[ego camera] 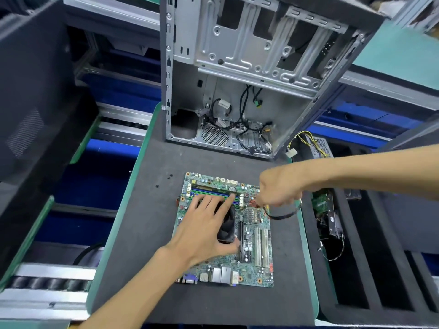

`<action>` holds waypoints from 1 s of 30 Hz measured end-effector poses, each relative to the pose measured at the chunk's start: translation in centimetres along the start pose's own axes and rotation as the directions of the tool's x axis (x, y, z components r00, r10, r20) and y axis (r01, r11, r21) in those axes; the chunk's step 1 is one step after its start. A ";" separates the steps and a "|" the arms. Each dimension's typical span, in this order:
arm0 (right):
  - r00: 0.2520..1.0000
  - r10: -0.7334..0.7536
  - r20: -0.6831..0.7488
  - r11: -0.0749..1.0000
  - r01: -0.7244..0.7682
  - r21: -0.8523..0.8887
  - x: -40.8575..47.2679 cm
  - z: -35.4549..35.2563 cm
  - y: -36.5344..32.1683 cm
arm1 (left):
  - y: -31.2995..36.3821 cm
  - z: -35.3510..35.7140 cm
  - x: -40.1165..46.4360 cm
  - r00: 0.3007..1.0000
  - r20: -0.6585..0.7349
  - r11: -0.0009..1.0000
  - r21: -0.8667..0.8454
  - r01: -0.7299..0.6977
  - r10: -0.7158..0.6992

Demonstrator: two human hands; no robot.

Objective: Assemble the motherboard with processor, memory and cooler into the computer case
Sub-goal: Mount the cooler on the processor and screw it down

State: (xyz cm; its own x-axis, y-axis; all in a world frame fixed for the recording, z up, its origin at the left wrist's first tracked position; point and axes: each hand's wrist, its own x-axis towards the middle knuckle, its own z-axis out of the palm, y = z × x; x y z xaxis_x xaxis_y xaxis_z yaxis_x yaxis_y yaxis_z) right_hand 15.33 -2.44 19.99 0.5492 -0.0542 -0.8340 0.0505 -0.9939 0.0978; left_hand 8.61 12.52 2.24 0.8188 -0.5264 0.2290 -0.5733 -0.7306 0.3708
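I see the motherboard [251, 236] flat on the bench [147, 224], just in front of the open case [240, 74]. My left hand [209, 231] rests on the cooler [226, 230], fingers spread. My right hand [278, 188], fingers curled, pinches a black cable [286, 214] at the board's right edge. Small screws [168, 176] lie left of it.
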 end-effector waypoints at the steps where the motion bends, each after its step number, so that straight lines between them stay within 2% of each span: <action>1: 0.995 -0.064 -0.071 0.991 0.055 -0.122 -0.6 -0.4 -0.1 | -0.2 -0.3 -0.3 0.999 -0.049 0.998 -0.066 -0.004 0.001; 3: 0.952 -0.211 -0.221 0.965 0.166 -0.203 -1.7 -1.2 -0.1 | -0.6 -0.9 -1.5 0.981 -0.167 0.969 -0.243 0.055 -0.097; 5: 0.851 -0.356 -0.386 0.935 0.318 -0.160 -3.0 -1.2 -0.2 | -0.8 -1.1 -3.7 0.908 -0.269 0.883 -0.431 0.186 -0.323; 7: 0.756 -0.448 -0.477 0.888 0.438 -0.140 -4.0 -0.5 -0.4 | -0.9 -0.7 -6.2 0.786 -0.217 0.688 -0.648 0.327 -0.579; 8: 0.736 -0.466 -0.491 0.874 0.470 -0.125 -4.2 0.1 -0.8 | -0.8 -0.3 -7.1 0.740 -0.152 0.592 -0.712 0.378 -0.655; 9: 0.727 -0.472 -0.498 0.867 0.486 -0.111 -4.3 0.9 -1.2 | -0.8 0.2 -7.9 0.723 -0.105 0.546 -0.731 0.409 -0.683; 12: 0.709 -0.480 -0.517 0.857 0.505 -0.104 -3.4 3.6 -2.6 | -0.2 1.3 -8.7 0.757 -0.103 0.587 -0.702 0.405 -0.645; 16: 0.748 -0.458 -0.481 0.879 0.463 -0.115 -1.3 5.9 -2.9 | -0.2 1.8 -8.3 0.752 -0.145 0.610 -0.691 0.388 -0.643; 18: 0.755 -0.440 -0.486 0.888 0.448 -0.109 -0.7 6.3 -2.7 | -0.3 1.9 -8.3 0.744 -0.164 0.621 -0.680 0.390 -0.648; 23: 0.715 -0.452 -0.533 0.869 0.489 -0.080 -0.2 6.0 -2.2 | -0.4 2.3 -8.3 0.757 -0.212 0.674 -0.639 0.371 -0.618; 30: 0.722 -0.452 -0.524 0.884 0.443 -0.151 0.5 5.8 -3.2 | -0.5 2.6 -8.2 0.760 -0.253 0.708 -0.612 0.354 -0.598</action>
State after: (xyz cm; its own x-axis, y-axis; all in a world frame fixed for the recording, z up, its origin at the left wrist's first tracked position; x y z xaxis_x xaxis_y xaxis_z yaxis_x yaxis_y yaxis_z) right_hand 10.64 0.18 16.15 0.8108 0.4602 -0.3617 0.4141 -0.8877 -0.2011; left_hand 2.12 16.12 -2.16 0.9727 0.1468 0.1797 -0.0992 -0.4372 0.8939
